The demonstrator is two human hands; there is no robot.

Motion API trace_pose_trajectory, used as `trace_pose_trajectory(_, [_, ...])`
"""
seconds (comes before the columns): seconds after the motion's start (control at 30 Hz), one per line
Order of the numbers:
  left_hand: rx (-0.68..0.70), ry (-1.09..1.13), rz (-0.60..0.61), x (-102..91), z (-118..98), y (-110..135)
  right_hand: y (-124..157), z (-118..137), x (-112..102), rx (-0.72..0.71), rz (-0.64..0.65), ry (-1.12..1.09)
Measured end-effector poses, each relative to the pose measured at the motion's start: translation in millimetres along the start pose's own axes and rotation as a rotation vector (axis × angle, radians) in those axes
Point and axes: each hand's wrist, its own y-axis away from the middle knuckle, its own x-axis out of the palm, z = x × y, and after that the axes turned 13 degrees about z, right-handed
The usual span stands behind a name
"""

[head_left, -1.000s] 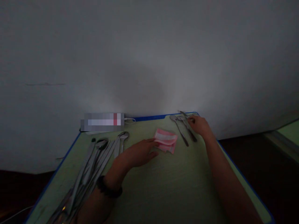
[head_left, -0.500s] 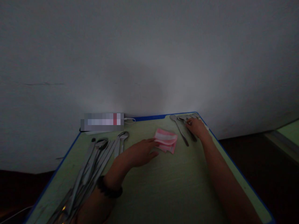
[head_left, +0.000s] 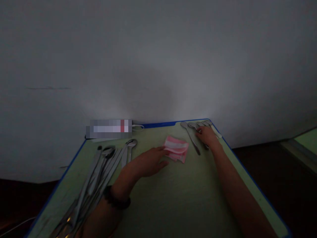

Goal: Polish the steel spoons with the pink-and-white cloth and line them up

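My left hand (head_left: 152, 162) is stretched out with the thumb apart, its fingertips touching the left edge of a folded pink-and-white striped cloth (head_left: 176, 142). At the far right of the table, my right hand (head_left: 208, 136) has its fingers closed on a metal spoon (head_left: 192, 125), partly covering the handle. Left of it another spoon (head_left: 184, 124) lies alone, handle toward me. Several more spoons (head_left: 209, 122) lie in a row beyond my right hand, partly hidden by it.
A pile of long metal cutlery (head_left: 95, 178) and spoons covers the table's left side. At the back left stands a blurred-out box (head_left: 109, 129) with a white cable (head_left: 138, 126) beside it. The blue-edged table (head_left: 173, 198) meets a grey wall (head_left: 158, 66).
The spoon under my right hand has settled in line with the row, and the right fingers have shifted slightly. My left hand and the cloth have hardly moved.
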Motion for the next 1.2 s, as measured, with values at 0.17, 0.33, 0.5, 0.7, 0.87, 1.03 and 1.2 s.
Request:
trace_pose_trajectory(0.17, [-0.027,-0.016,-0.001,1.4,1,1,1,1,0,0.002,-0.005,-0.011])
trace_pose_trajectory(0.33, [-0.009,-0.004,-0.002,0.9,1,1,1,1,2,0.026,-0.015,-0.024])
trace_pose_trajectory(0.5, [0.008,0.012,0.001,-1.6,-2,1,3,2,1,0.045,-0.051,-0.031])
trace_pose_trajectory(0.7, [0.011,0.027,-0.003,-1.3,0,1,8,11,-6,0.015,-0.112,-0.042])
trace_pose_trajectory(0.87, [0.030,0.046,-0.002,-2.9,0,2,17,26,-15,-0.082,-0.105,-0.080])
trace_pose_trajectory(1.03, [-0.010,0.075,-0.011,-11.2,4,6,39,60,-25,-0.388,0.096,-0.218])
trace_pose_trajectory(1.2, [-0.191,0.074,-0.046,-27.3,38,33,66,96,-18,-0.581,0.342,-0.300])
